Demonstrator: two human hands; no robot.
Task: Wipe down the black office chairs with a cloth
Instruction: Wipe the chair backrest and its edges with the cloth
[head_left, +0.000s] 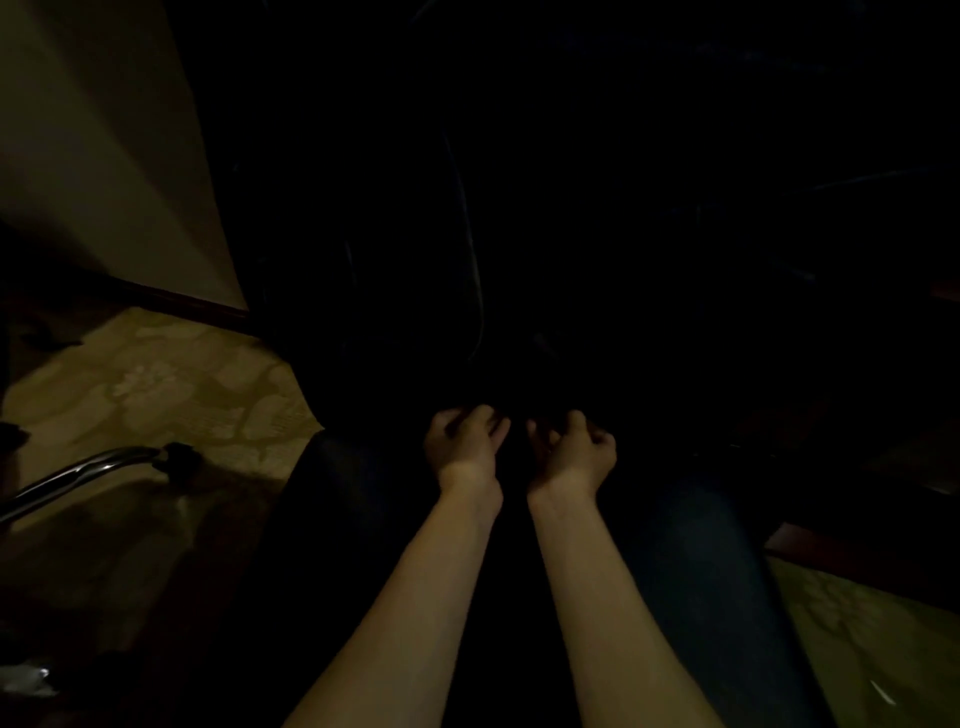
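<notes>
Both hands, left hand (464, 441) and right hand (574, 447), fingers curled; possibly pinching dark cloth, cannot tell.

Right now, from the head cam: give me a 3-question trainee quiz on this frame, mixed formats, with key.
1. True or false: both hands reach toward the dark chair ahead.
2. The chrome chair leg lies on which side of the frame? A) lower left B) upper right C) centre
3. Fill in: the floor covering is a patterned ____.

Key:
1. True: the left hand and the right hand are side by side, fingers curled; whether they hold a cloth is too dark to tell.
2. A
3. carpet
</notes>
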